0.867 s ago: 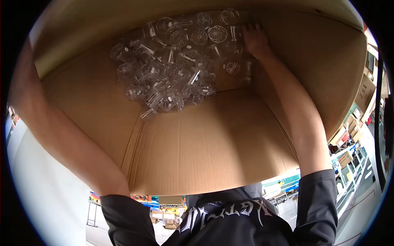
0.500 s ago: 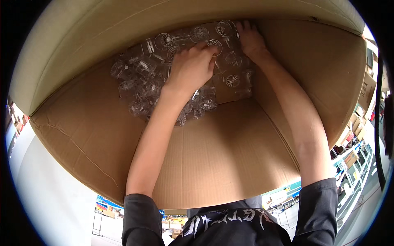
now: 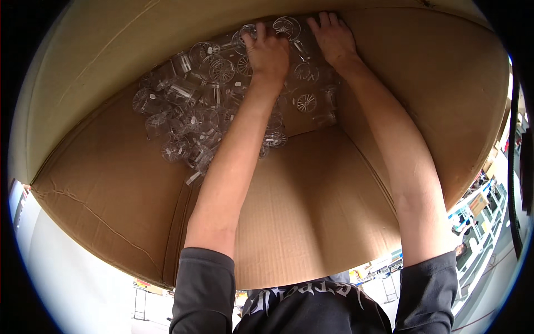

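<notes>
Deep inside a large cardboard box [image 3: 311, 183], my left hand [image 3: 268, 53] reaches over a pile of clear plastic cups [image 3: 194, 92]. Its two visible fingers are spread over the rim of a clear cup [image 3: 245, 37], while its remaining fingertips and thumb are hard to see. Another clear cup [image 3: 286, 26] with a spoked base lies just beside that hand, on its right. My right hand [image 3: 335, 42] is open with fingers apart, resting in the far right corner by the wall. Below it lie a few more clear pieces, one with a spoked round base [image 3: 306, 103].
Tall cardboard walls enclose both forearms, with a bent flap [image 3: 94, 72] at the far left. Outside the box, a white surface [image 3: 72, 239] stands at the left. Shelving and boxes [image 3: 481, 206] show at the right.
My left hand has moved farther toward the far wall, and its bent fingers have spread. My right hand stays near the far right corner. The view has shifted slightly.
</notes>
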Motion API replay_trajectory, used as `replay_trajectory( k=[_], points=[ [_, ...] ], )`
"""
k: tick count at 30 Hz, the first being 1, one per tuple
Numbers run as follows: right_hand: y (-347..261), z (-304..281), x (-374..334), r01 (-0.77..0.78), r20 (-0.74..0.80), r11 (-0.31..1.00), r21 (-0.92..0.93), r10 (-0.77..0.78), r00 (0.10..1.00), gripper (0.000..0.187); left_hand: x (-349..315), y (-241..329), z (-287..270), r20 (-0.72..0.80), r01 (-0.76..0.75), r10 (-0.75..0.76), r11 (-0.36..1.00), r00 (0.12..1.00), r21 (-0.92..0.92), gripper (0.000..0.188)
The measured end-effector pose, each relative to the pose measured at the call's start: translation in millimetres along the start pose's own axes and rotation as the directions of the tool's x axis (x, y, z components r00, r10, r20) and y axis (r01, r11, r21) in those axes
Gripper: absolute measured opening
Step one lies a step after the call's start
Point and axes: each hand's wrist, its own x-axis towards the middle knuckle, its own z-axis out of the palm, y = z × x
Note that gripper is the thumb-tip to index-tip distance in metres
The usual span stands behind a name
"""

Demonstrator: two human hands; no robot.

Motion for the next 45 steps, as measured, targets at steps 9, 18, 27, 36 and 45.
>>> replay_trajectory(
  k=[9,18,27,36,45],
  points=[
    [-14,-25,-24,-0.015,-0.126,0.959,0.282,0.053,0.991,0.047,-14,-12,0,-0.080,-0.037,0.040,0.999,0.996,0.033,0.021],
    [-53,-45,-35,-0.614,0.552,0.612,0.499,0.321,0.769,0.050,-14,-13,3,-0.352,-0.050,0.041,0.999,0.935,-0.016,0.020],
    [-53,-7,-61,-0.575,0.387,0.314,0.756,0.493,0.779,0.060,-4,3,-22,-0.226,0.003,-0.140,0.857,0.964,-0.515,0.023],
    [-70,-17,-69,-0.631,0.230,0.409,0.659,0.690,0.687,0.063,42,0,25,0.137,0.195,-0.210,0.291,0.968,-0.937,0.030],
    [-60,-35,-60,-0.805,0.588,0.221,0.551,0.582,0.562,0.062,58,22,64,0.470,0.355,-0.054,-0.583,0.881,-0.731,0.038]
  ],
)
